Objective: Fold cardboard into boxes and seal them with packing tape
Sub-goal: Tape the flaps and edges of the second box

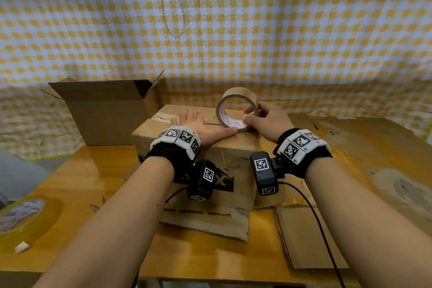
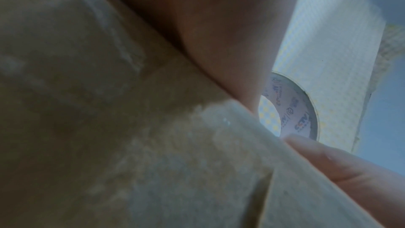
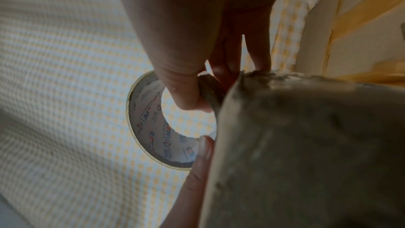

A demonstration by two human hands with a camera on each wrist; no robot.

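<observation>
Sealing closed box (image 1: pixel 198 147) on bench (image 1: pixel 93 170): left hand (image 1: pixel 198 124) flat, fingers straight, pressing top flaps; right hand (image 1: pixel 266 121) grips tape roll (image 1: pixel 236 107) upright at near-right top edge. Risks: flaps springing apart if pressure eases; tape running skew off seam, wrinkling.

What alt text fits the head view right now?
A left hand presses flat on a closed cardboard box while the right hand grips a tape roll standing on its top. An open box stands behind, on the wooden table.
</observation>
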